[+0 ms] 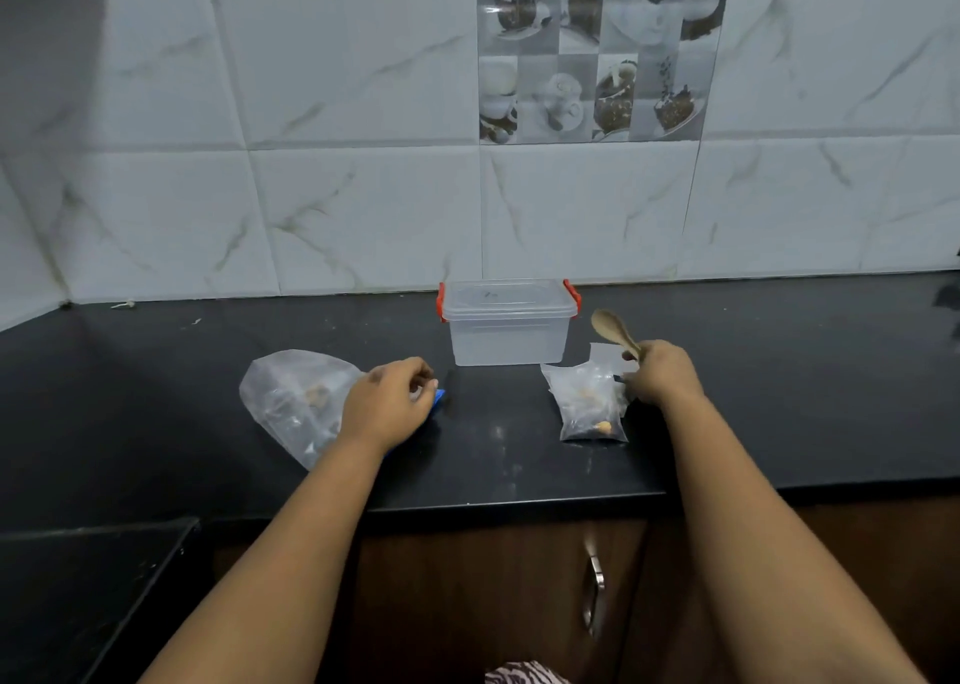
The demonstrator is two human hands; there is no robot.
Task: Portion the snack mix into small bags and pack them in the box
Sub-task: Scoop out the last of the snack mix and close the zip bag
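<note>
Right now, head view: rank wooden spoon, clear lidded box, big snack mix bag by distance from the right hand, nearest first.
1. Wooden spoon: gripped in the right hand, bowl pointing up.
2. Clear lidded box: to the hand's left, toward the wall.
3. Big snack mix bag: far left, under the left hand.

- Left hand [387,405], forearm stretched forward from the near edge, lies palm down with fingers curled, thumb and fingertips pinched together.
- Right hand [660,374], forearm likewise extended, is fisted knuckles up around a handle.
</note>
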